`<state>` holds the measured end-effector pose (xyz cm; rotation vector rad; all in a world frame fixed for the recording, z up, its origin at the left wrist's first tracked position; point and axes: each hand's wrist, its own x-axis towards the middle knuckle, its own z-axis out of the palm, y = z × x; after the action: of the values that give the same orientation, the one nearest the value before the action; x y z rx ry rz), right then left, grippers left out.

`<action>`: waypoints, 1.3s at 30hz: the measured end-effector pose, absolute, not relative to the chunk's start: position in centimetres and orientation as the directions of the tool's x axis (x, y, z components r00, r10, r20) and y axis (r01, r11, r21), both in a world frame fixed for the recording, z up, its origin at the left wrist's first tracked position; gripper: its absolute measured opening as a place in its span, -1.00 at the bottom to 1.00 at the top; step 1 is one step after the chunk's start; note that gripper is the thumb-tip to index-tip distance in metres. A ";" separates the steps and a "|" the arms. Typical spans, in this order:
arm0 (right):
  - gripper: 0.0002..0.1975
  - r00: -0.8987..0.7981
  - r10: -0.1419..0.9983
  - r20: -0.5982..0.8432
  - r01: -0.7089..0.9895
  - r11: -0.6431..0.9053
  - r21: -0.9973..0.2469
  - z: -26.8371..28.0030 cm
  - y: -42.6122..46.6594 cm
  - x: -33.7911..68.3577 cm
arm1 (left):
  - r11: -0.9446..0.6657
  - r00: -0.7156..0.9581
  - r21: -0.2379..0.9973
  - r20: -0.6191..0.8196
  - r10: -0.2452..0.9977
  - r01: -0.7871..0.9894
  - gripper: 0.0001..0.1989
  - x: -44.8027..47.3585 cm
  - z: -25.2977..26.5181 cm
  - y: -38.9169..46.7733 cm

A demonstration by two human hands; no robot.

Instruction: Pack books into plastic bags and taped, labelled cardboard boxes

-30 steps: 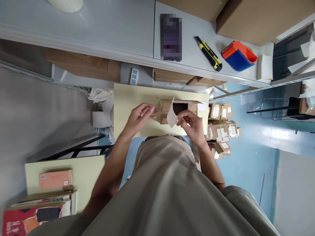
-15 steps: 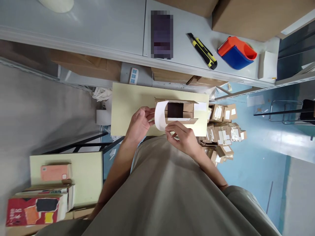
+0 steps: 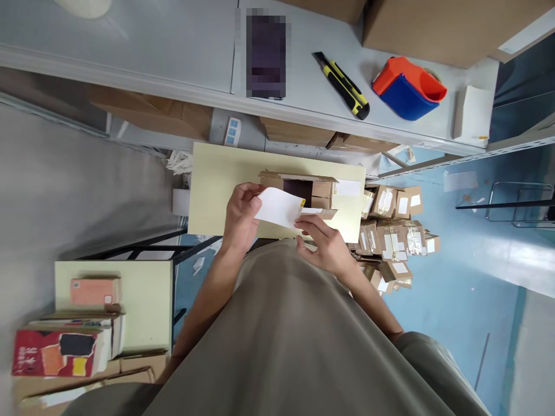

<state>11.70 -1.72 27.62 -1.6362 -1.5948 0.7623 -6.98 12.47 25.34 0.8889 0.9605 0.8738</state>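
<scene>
A white paper slip (image 3: pixel 280 208) with a small yellow mark at its right corner spans my two hands. Its left end is pinched between the thumb and fingers of my left hand (image 3: pixel 243 216). At the lower right corner, the fingers of my right hand (image 3: pixel 321 240) grip the slip's edge, with the thumb lower down. Just beyond the slip lies an open cardboard box (image 3: pixel 323 189), its flaps spread and something dark inside. The slip hides part of the box. Both rest on or above a pale yellow board (image 3: pixel 212 185).
A grey shelf (image 3: pixel 173 52) ahead carries a box cutter (image 3: pixel 342 85), an orange and blue tape dispenser (image 3: pixel 407 86), a pixelated dark object (image 3: pixel 266 55) and a white stack (image 3: pixel 472 112). Cardboard parcels (image 3: pixel 392 237) are piled at right. Books (image 3: pixel 60 349) lie at lower left.
The paper slip has gone from curled upright to spread flatter, its yellow-marked corner now showing. My left hand has turned and shifted slightly left. The view has shifted slightly.
</scene>
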 end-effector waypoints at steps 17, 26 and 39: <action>-0.51 0.340 0.866 -0.366 -0.096 -0.355 -0.930 24.6 0.0 15.2 | 0.475 0.339 0.852 -0.390 0.856 -0.220 -0.49 -5.5 25.9 9.6; -0.75 0.325 0.945 0.026 0.355 -0.097 -0.930 28.3 -0.7 17.4 | 0.313 0.331 0.947 -0.274 0.903 -0.069 -0.49 -5.8 24.5 10.4; -0.92 0.305 0.906 0.293 0.669 0.015 -0.743 33.8 -0.5 20.3 | -0.473 0.710 0.678 -0.103 0.696 0.563 -0.22 -6.1 18.3 16.6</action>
<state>20.27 -0.55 33.80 -1.7208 -1.4329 0.3505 -6.08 16.61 18.27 2.2028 0.9525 0.2420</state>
